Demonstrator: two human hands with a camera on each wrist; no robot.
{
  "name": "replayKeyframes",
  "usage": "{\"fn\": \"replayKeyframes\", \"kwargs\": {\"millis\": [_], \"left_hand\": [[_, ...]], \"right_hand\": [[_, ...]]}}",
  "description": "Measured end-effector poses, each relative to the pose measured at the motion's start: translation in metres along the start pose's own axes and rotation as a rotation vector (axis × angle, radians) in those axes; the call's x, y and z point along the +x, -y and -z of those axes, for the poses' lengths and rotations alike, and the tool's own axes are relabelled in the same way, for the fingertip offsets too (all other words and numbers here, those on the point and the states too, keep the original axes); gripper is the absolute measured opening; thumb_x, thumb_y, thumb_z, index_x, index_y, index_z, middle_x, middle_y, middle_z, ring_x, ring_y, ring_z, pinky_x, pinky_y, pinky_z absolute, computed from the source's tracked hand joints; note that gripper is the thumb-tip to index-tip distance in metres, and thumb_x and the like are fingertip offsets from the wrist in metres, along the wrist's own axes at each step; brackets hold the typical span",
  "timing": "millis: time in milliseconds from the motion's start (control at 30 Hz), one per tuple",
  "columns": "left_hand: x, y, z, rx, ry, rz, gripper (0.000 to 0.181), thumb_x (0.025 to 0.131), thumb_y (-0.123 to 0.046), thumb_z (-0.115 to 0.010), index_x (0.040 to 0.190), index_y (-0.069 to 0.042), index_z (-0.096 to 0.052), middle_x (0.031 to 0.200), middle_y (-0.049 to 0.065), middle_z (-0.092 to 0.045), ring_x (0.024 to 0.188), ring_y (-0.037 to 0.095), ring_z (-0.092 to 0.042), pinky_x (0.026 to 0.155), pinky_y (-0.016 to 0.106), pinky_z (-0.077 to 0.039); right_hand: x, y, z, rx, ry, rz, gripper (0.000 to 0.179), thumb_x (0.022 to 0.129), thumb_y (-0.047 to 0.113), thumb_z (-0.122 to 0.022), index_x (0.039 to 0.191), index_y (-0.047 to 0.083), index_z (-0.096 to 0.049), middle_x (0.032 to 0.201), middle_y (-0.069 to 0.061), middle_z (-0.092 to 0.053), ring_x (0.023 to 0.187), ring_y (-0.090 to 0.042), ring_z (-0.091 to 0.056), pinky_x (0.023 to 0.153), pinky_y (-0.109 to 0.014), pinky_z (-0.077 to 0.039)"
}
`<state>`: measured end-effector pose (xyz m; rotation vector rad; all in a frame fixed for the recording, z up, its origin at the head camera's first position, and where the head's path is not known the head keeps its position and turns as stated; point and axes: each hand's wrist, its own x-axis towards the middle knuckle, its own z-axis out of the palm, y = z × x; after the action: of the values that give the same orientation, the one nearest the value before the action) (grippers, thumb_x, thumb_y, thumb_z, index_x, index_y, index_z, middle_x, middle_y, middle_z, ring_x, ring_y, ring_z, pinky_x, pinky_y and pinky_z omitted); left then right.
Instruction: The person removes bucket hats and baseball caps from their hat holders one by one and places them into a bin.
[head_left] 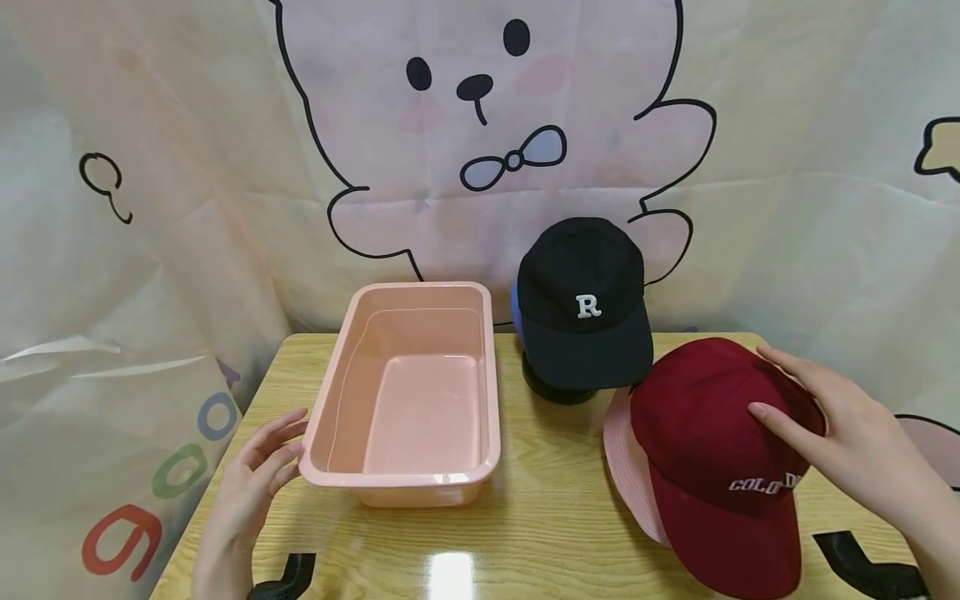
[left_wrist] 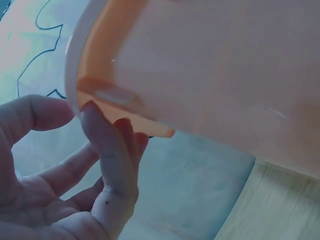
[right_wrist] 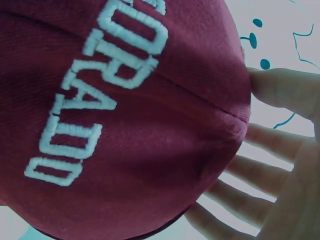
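Observation:
A pink plastic basin point(head_left: 401, 482) stands on the table, nothing inside it. At its front left corner my left hand point(head_left: 251, 479) holds the rim point(left_wrist: 72, 75), thumb and forefinger meeting there in the left wrist view. On the right, my right hand point(head_left: 840, 417) grips the crown of a dark red baseball cap point(head_left: 705, 417), thumb on the near side and fingers spread round the back. White raised letters point(right_wrist: 75, 137) run across the cap's front in the right wrist view. A pink hat brim point(head_left: 630, 483) shows from beneath the red cap.
Behind the basin's right side, a black cap point(head_left: 581, 267) with a white R sits over a dark round base point(head_left: 558, 392). A sliver of blue point(head_left: 515, 308) shows behind it. The wooden table point(head_left: 345, 542) ends at a printed bear curtain point(head_left: 450, 217).

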<state>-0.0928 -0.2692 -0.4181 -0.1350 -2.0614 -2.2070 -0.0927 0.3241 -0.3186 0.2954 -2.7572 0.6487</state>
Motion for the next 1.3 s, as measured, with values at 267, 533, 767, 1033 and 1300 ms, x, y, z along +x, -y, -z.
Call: {"fn": "replayKeyframes", "kwargs": {"millis": [267,533,767,1033,1300], "left_hand": [[0.003,0.003,0.007,-0.011,0.105,-0.01,0.042,0.097,0.006,-0.045,0.137,-0.005,-0.051,0.114,-0.007,-0.065,0.101,0.005,-0.064,0.077,0.022,-0.057],[0.005,0.003,0.009,-0.056,0.136,-0.003,0.045,0.095,0.01,-0.046,0.135,-0.007,-0.055,0.114,-0.006,-0.066,0.092,0.006,-0.066,0.076,0.022,-0.057],[0.007,0.003,0.009,-0.066,0.161,-0.017,0.047,0.094,0.012,-0.046,0.136,-0.007,-0.054,0.113,-0.006,-0.064,0.088,0.005,-0.066,0.076,0.021,-0.057],[0.007,0.003,0.011,-0.063,0.17,-0.029,0.048,0.093,0.013,-0.045,0.137,-0.006,-0.053,0.113,-0.006,-0.063,0.088,0.005,-0.066,0.075,0.02,-0.057],[0.008,0.004,0.011,-0.067,0.172,-0.022,0.047,0.094,0.012,-0.045,0.137,-0.006,-0.053,0.113,-0.006,-0.063,0.088,0.005,-0.066,0.075,0.02,-0.057]], "right_hand": [[0.003,0.0,0.002,-0.012,-0.004,-0.004,0.068,0.084,0.026,-0.075,0.145,0.022,-0.044,0.135,-0.017,-0.055,0.11,0.029,-0.025,0.082,0.009,-0.015],[0.007,0.0,0.005,-0.037,0.034,-0.034,0.066,0.082,0.028,-0.076,0.141,0.017,-0.049,0.127,-0.02,-0.056,0.096,0.021,-0.031,0.065,-0.006,-0.031],[0.01,0.002,0.007,-0.036,0.033,-0.045,0.063,0.082,0.028,-0.076,0.139,0.018,-0.051,0.124,-0.018,-0.058,0.091,0.027,-0.03,0.064,-0.009,-0.033],[0.018,-0.001,0.007,-0.05,0.047,-0.02,0.063,0.08,0.028,-0.078,0.137,0.017,-0.053,0.112,-0.011,-0.061,0.086,0.029,-0.031,0.062,-0.008,-0.034],[0.02,-0.005,0.006,-0.049,0.04,-0.006,0.06,0.08,0.025,-0.078,0.134,0.014,-0.056,0.112,-0.012,-0.061,0.088,0.031,-0.028,0.064,-0.009,-0.035]]}}
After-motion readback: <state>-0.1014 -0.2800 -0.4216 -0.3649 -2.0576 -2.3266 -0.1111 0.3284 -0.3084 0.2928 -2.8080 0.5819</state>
